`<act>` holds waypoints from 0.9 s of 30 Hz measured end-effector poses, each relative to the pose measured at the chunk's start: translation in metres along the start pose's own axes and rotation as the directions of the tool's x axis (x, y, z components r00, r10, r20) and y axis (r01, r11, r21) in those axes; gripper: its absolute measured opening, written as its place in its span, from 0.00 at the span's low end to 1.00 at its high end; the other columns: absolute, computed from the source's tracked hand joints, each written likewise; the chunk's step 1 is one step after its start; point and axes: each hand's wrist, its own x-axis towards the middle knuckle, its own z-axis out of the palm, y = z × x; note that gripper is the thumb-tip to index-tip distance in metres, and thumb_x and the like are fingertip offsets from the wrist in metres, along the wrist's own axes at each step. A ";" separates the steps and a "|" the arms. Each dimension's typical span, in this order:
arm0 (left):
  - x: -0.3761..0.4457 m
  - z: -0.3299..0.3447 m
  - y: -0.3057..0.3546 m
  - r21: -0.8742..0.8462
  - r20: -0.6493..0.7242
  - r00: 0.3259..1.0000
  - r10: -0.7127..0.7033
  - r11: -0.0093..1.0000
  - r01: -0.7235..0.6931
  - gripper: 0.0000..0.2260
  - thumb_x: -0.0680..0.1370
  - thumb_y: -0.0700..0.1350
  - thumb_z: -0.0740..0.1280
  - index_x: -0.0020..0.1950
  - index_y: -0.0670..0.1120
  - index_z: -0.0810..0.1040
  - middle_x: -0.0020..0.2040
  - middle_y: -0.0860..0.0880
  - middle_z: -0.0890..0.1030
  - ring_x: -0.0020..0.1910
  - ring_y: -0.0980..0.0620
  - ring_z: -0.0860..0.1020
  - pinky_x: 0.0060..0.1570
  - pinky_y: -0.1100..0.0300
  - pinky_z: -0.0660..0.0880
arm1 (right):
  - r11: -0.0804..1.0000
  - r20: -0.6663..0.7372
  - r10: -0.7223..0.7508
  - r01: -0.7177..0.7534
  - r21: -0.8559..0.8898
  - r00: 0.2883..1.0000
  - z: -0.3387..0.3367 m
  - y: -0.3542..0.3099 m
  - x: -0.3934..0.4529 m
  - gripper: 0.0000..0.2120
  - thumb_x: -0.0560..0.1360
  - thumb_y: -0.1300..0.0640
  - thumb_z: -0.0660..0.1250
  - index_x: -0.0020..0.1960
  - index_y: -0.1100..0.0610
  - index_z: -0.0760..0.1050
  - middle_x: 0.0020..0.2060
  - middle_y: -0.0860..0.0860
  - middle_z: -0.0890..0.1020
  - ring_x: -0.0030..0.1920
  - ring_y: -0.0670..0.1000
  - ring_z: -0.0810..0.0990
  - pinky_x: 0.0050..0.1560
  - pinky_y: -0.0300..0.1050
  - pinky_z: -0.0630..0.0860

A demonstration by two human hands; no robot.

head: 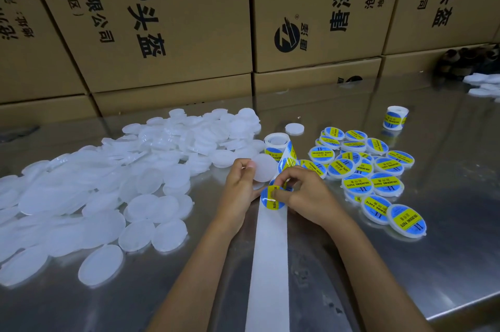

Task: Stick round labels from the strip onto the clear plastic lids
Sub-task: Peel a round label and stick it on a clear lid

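My left hand (239,183) holds a bare clear plastic lid (263,170) upright by its edge, thumb on its left rim. My right hand (303,191) pinches a round blue and yellow label (272,198) at the edge of the white backing strip (269,264), which runs toward me from the label roll (277,143). A big heap of bare lids (108,183) lies to the left. Several labelled lids (362,169) lie in a pile to the right.
The steel table (405,264) ends at a front right edge. Cardboard boxes (167,20) wall off the back. A second label roll (395,117) stands at the back right, a single bare lid (294,129) behind the first roll, more white lids (484,85) far right.
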 end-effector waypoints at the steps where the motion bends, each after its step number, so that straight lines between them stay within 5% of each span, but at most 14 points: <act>1: 0.000 0.000 0.000 0.012 -0.005 1.000 -0.004 1.000 0.004 0.07 0.86 0.43 0.57 0.55 0.44 0.74 0.59 0.39 0.80 0.59 0.41 0.81 0.55 0.50 0.81 | 0.997 0.006 0.015 -0.015 0.080 1.000 -0.001 -0.002 0.000 0.08 0.69 0.66 0.74 0.38 0.55 0.78 0.33 0.43 0.79 0.37 0.46 0.75 0.42 0.40 0.73; 10: -0.002 0.000 0.001 -0.044 0.040 0.998 -0.038 0.998 0.039 0.08 0.85 0.39 0.58 0.53 0.42 0.76 0.53 0.36 0.82 0.46 0.44 0.84 0.50 0.57 0.82 | 0.790 0.024 0.122 -0.111 0.603 0.992 -0.009 -0.006 0.001 0.10 0.73 0.70 0.69 0.43 0.56 0.76 0.38 0.53 0.84 0.37 0.50 0.81 0.39 0.39 0.77; 19: -0.010 -0.002 0.010 -0.278 0.252 0.963 -0.092 0.947 0.163 0.13 0.85 0.38 0.58 0.65 0.38 0.78 0.60 0.40 0.83 0.60 0.43 0.82 0.61 0.51 0.79 | 0.835 -0.116 0.126 -0.042 0.548 0.985 -0.002 -0.012 0.001 0.11 0.72 0.70 0.72 0.47 0.57 0.74 0.42 0.54 0.83 0.41 0.50 0.81 0.43 0.45 0.79; 27: -0.015 0.001 0.015 -0.328 0.300 0.949 -0.096 0.924 0.198 0.16 0.85 0.35 0.53 0.61 0.40 0.80 0.61 0.38 0.83 0.61 0.43 0.82 0.60 0.52 0.79 | 0.885 -0.149 0.069 0.008 0.465 0.986 0.002 -0.010 0.001 0.13 0.71 0.71 0.72 0.43 0.56 0.74 0.34 0.46 0.81 0.35 0.42 0.79 0.36 0.36 0.78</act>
